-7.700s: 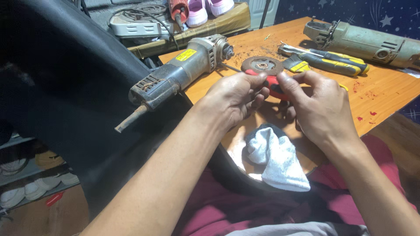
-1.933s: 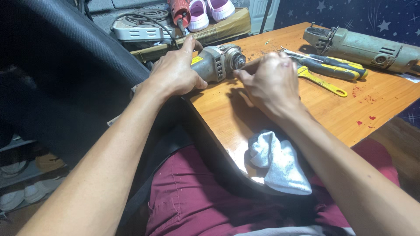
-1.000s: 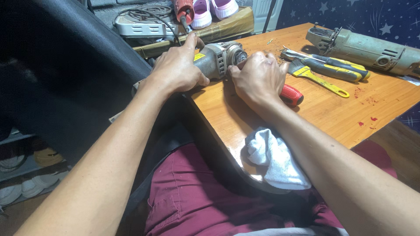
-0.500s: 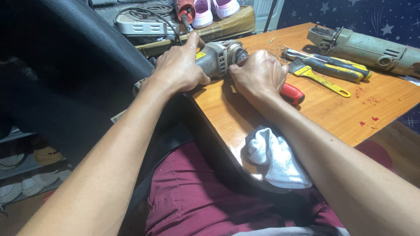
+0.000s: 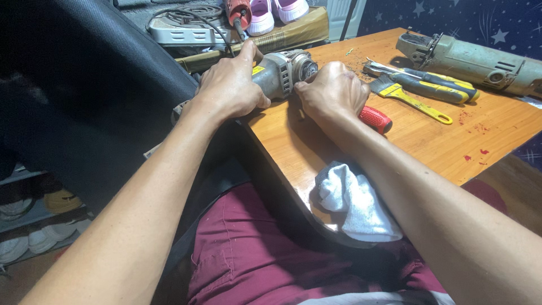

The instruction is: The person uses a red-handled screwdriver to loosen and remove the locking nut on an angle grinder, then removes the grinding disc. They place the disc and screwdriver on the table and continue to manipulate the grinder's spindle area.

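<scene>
My left hand (image 5: 232, 86) wraps around the body of a grey angle grinder (image 5: 280, 72) lying at the near left corner of the wooden table (image 5: 429, 141). My right hand (image 5: 333, 90) is closed around a red-handled tool (image 5: 375, 119), its fingers pressed against the grinder's head. Only the red handle end sticks out past my palm; the tool's tip is hidden.
A white cloth (image 5: 354, 201) lies at the table's near edge. Yellow-and-black pliers (image 5: 429, 85) and a yellow scraper (image 5: 415, 100) lie to the right, with a second larger grinder (image 5: 474, 59) at the far right. Clutter and pink shoes (image 5: 276, 11) sit behind.
My hands moved from a disc in the table's middle to the grinder. Over the last second both hands stay on the grinder, with the right hand shifting slightly at its head.
</scene>
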